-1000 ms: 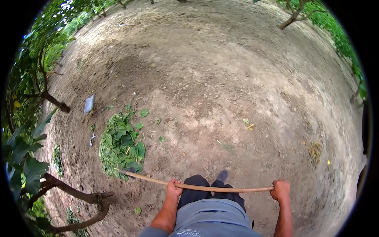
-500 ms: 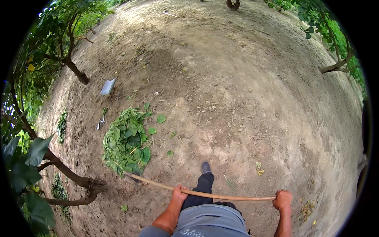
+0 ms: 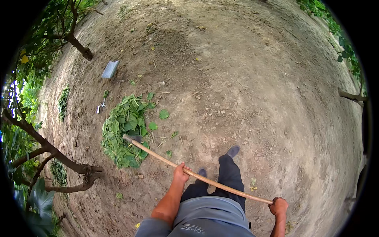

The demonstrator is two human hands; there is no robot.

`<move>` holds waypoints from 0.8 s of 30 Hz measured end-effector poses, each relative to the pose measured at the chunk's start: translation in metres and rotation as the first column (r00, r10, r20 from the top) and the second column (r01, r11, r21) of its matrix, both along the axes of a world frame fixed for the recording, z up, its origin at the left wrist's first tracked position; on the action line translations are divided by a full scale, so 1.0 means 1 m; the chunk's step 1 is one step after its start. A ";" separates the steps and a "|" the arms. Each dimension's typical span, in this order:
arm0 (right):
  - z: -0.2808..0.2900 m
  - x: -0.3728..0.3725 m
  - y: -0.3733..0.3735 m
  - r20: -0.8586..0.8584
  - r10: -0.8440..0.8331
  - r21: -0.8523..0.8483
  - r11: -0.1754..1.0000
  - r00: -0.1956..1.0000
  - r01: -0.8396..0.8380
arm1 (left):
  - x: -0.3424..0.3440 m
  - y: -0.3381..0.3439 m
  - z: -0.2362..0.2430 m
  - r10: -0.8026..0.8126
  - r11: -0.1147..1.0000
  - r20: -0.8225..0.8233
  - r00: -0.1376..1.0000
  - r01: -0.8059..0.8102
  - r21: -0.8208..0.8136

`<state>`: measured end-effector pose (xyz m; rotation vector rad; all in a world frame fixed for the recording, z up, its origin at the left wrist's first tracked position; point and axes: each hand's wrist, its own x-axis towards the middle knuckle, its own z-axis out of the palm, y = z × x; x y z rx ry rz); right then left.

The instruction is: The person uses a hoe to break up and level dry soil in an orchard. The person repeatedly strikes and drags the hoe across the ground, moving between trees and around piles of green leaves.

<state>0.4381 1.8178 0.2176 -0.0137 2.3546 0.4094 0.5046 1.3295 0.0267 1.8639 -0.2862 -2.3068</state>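
Note:
A long wooden-handled hoe (image 3: 221, 185) slants across in front of me, held in both hands. My left hand (image 3: 181, 172) is closed round the middle of the handle. Near its right end, my right hand (image 3: 278, 206) grips it in a fist. The hoe's dark metal head (image 3: 133, 138) is over the right part of a heap of green leaves (image 3: 120, 122); whether it touches them I cannot tell. Several loose leaves, one of them a round leaf (image 3: 164, 114), lie on the soil right of the heap.
A grey metal dustpan-like piece (image 3: 110, 69) lies beyond the heap. Small pruning shears or a similar metal tool (image 3: 103, 103) rest left of it. A tree with low bare branches (image 3: 75, 166) stands at the left; another trunk (image 3: 81, 47) rises farther off. Dry soil surrounds my shoes (image 3: 233, 151).
The hoe's head has moved from the heap's near edge up over the leaves, tilting the handle. My right foot has come forward, and the view has shifted a little.

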 end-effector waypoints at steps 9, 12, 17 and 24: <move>0.014 -0.255 0.005 -0.201 0.181 -0.143 0.967 0.963 -0.212 | -0.169 0.014 0.025 0.109 0.993 -0.071 0.991 -0.111 -0.025; 0.015 -0.342 -0.012 -0.289 0.260 -0.131 0.943 0.921 -0.307 | -0.211 0.010 0.030 0.163 0.986 0.001 0.987 -0.163 -0.035; 0.038 -0.455 -0.048 -0.391 0.308 -0.167 0.903 0.867 -0.397 | -0.282 -0.001 0.032 0.242 0.969 -0.009 0.970 -0.242 -0.045; 0.042 -0.587 -0.120 -0.363 0.334 -0.147 0.901 0.870 -0.408 | -0.391 -0.054 0.005 0.280 0.960 0.017 0.960 -0.281 0.023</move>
